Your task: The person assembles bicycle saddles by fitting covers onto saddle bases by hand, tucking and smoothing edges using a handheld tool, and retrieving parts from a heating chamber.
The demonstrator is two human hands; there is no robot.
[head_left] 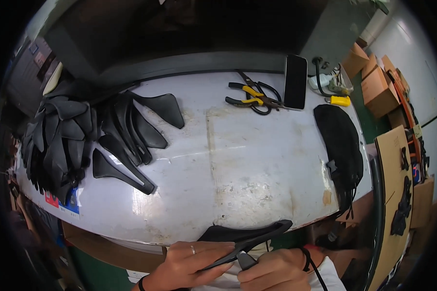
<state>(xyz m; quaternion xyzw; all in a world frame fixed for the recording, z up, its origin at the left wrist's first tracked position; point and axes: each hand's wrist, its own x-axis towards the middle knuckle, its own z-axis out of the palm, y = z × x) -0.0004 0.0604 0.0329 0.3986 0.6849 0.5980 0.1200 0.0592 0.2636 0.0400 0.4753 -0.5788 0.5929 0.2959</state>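
At the table's near edge, my left hand [192, 264], with a ring on one finger, is closed on a black saddle-shaped piece [264, 233], long and narrow like a bicycle saddle shell. The piece is tilted, its narrow end toward the right. My right hand [276, 269] is closed beside it around a small grey flat-tipped thing [246, 261]. Only its tip shows above the fingers, close to the saddle piece's edge; its kind cannot be told. A large heap of similar black pieces [66, 126] lies at the left, with one loose slotted piece [124, 165] nearest me.
Yellow-and-black pliers [252, 95] lie over black-handled scissors [262, 110] at the back. Next to them a phone [296, 82] stands upright. A yellow-handled tool [339, 101] and a black drawstring pouch [339, 150] lie at the right. Cardboard boxes [381, 89] stand beyond the table.
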